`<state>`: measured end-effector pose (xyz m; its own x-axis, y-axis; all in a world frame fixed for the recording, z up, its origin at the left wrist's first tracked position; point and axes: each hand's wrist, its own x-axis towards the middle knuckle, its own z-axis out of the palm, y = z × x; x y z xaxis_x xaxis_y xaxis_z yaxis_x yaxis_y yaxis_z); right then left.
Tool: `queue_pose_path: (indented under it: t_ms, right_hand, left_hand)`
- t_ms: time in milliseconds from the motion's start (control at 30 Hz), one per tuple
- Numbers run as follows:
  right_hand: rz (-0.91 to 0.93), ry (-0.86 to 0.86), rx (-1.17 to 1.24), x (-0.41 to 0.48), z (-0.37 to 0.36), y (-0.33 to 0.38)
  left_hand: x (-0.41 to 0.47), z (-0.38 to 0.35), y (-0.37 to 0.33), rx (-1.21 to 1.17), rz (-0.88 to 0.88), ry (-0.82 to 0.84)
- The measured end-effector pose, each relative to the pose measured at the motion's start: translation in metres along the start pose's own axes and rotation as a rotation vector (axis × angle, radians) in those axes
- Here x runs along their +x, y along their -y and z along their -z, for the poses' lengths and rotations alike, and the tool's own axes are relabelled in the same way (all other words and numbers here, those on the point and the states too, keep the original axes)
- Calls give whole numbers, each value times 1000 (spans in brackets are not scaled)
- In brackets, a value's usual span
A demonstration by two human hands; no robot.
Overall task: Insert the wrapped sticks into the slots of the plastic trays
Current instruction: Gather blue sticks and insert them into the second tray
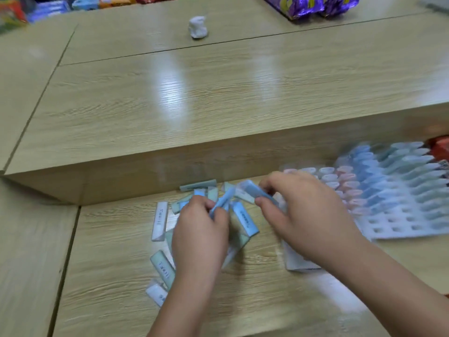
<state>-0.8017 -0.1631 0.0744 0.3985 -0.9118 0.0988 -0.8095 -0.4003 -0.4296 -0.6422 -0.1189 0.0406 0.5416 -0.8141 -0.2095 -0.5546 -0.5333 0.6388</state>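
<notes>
A loose pile of wrapped sticks (245, 218) in blue, green and white wrappers lies on the low wooden table in front of me. My left hand (200, 229) rests over the pile and pinches a blue wrapped stick (222, 201) between thumb and fingers. My right hand (301, 207) grips another blue wrapped stick (252, 189) just above the pile. To the right lies a white plastic tray (398, 222), with many slots filled by upright blue, green and pink sticks and several slots near its front edge empty. The picture is blurred by motion.
A raised wooden shelf (218, 98) runs behind the pile, with a crumpled white wad (198, 27) on it. Purple packets (313, 4) and other colourful packets (14, 10) sit at the far edge. A white flat piece (298, 262) lies under my right wrist.
</notes>
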Motion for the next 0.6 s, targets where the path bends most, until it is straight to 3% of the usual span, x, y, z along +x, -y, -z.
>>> queue_pose_path:
  t_ms: [167, 400, 600]
  right_hand:
    - [-83, -106, 406, -27, 51, -47]
    - [-232, -299, 430, -65, 98, -141]
    - [-200, -364, 480, -83, 89, -186]
  left_hand:
    - [-26, 15, -40, -164, -207, -14]
    - [-63, -28, -115, -119, -682, 132]
    - [-85, -78, -145, -118, -667, 278]
